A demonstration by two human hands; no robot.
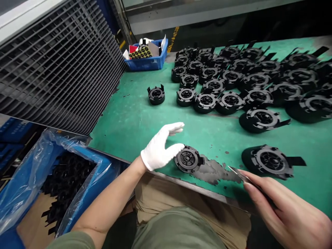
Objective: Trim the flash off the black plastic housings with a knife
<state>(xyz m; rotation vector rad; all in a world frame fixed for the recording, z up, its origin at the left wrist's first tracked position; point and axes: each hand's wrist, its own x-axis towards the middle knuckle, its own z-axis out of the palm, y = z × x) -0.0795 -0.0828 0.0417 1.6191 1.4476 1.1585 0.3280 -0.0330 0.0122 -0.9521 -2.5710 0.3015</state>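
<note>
My left hand (162, 148), in a white glove, is open with thumb and fingers apart. Its thumb tip reaches the upper left rim of a round black plastic part (188, 159) near the table's front edge; whether it touches cannot be made out. Bare and to the right, my right hand (275, 197) is closed around a slim knife (240, 174), its pointed metal blade aimed left toward that part. Another round black part (271, 160), with a tab sticking out at its right, lies just beyond the knife hand.
Many similar black parts (207, 100) stand in rows at the back right, and a single one (156, 95) sits apart. Behind is a blue basket (145, 64). Stacked black grids (57, 62) border the left. Below, a plastic-lined blue bin (103, 169) holds black pieces. The green tabletop (129, 117) is worn near me.
</note>
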